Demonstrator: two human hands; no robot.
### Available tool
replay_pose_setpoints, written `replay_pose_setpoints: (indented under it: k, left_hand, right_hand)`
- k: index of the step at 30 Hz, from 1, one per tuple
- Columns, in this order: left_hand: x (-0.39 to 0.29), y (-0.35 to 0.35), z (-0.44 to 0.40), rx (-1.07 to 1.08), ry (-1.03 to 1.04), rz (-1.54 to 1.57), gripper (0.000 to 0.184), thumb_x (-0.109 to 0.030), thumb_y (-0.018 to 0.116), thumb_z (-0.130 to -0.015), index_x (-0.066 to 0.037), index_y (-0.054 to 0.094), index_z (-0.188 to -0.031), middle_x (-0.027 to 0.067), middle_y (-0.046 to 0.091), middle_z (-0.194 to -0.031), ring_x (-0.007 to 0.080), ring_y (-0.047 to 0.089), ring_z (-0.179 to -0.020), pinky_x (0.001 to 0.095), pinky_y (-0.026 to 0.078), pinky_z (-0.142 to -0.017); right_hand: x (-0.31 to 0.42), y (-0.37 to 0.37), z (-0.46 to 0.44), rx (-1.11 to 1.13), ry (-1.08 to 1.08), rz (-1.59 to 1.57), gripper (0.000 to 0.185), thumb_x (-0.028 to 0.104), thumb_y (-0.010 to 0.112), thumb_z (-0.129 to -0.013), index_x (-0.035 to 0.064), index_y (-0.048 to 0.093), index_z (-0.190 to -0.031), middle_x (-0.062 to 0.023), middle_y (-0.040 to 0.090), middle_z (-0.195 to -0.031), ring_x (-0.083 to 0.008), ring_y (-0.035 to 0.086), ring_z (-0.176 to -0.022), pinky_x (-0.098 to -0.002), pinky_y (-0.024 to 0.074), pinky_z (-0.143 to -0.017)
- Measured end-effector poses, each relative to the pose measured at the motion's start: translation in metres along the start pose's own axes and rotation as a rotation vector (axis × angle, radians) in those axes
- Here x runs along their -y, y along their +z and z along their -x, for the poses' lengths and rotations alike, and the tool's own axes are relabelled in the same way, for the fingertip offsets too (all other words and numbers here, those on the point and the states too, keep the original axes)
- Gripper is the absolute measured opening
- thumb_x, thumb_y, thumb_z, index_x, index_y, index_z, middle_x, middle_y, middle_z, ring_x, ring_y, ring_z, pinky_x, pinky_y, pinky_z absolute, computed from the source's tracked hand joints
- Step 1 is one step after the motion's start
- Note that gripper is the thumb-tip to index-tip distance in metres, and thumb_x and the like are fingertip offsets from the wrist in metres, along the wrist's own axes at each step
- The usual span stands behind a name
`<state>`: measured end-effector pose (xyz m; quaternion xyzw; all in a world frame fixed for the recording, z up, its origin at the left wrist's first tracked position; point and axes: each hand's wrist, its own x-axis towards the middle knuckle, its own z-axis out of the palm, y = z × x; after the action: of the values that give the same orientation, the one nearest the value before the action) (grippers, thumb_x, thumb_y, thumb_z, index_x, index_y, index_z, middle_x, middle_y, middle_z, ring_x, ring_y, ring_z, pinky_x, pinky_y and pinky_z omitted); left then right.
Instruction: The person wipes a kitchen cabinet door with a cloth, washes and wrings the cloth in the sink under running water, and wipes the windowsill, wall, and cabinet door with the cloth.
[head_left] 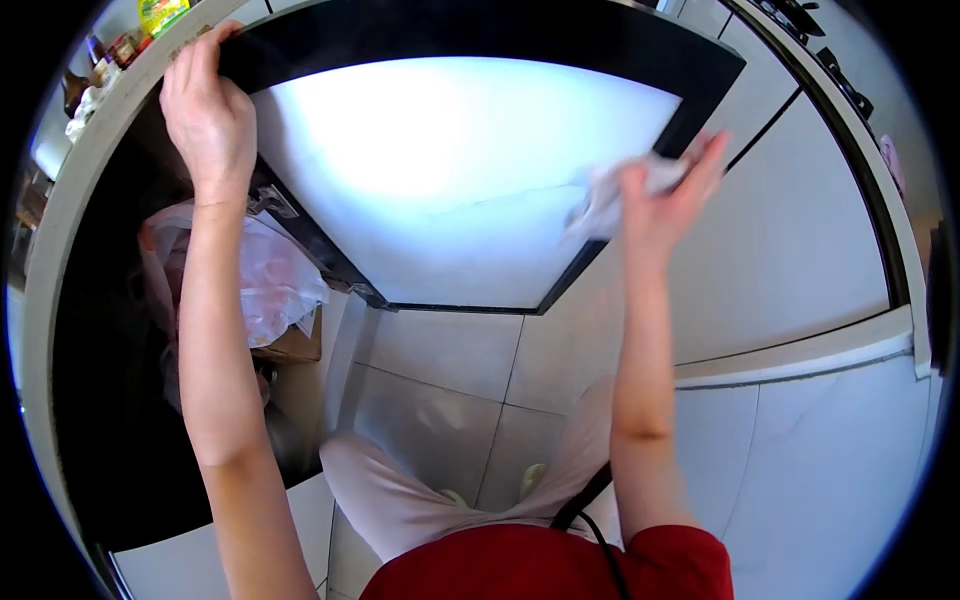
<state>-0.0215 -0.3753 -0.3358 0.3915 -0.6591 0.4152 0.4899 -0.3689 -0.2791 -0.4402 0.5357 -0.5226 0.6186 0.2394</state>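
At left, a pale plastic bag [278,285] is bulging over a brown box [295,345]. A dark bottle [74,92] and a yellow container [160,14] are sitting on the tabletop [42,330], upper left. A tiled floor [440,385] is showing at lower centre.

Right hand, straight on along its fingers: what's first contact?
Probably the white cabinet front beyond the black door frame; the right hand is blurred and its depth unclear.
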Motion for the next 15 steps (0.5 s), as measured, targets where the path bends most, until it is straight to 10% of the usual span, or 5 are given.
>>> replay_pose_setpoints:
  k: [4, 8, 15]
  left_hand:
    - [0.003, -0.002, 0.003, 0.036, -0.009, 0.024, 0.045, 0.011, 0.041, -0.076, -0.011, 0.059, -0.111, 0.0095, 0.06, -0.109, 0.0266, 0.056, -0.103, 0.036, 0.042, -0.095]
    - [0.006, -0.001, 0.001, 0.04, -0.009, -0.031, 0.046, 0.009, 0.041, -0.076, -0.012, 0.059, -0.113, 0.0094, 0.06, -0.11, 0.0262, 0.056, -0.103, 0.0359, 0.041, -0.095]
    - [0.005, -0.002, 0.001, 0.045, 0.013, -0.06, 0.044, 0.01, 0.044, -0.074, -0.011, 0.059, -0.11, 0.0112, 0.06, -0.102, 0.028, 0.057, -0.099, 0.0371, 0.043, -0.09]
  right_hand:
    - [0.006, 0.001, -0.038, -0.008, -0.078, 0.043, 0.085, 0.004, 0.062, -0.067, -0.0054, 0.019, -0.139, -0.0201, 0.042, -0.125, -0.0309, 0.042, -0.107, -0.0377, 0.0375, -0.092]
    - [-0.027, 0.017, 0.071, 0.132, 0.284, -0.039, 0.082, 0.006, 0.056, -0.067, -0.0027, 0.02, -0.14, -0.025, 0.034, -0.134, -0.0384, 0.033, -0.126, -0.0417, 0.0262, -0.105]
    - [-0.031, 0.009, 0.126, 0.181, 0.506, -0.086, 0.084, 0.005, 0.061, -0.066, -0.0033, 0.022, -0.14, -0.0202, 0.041, -0.123, -0.0315, 0.045, -0.107, -0.0353, 0.0382, -0.094]
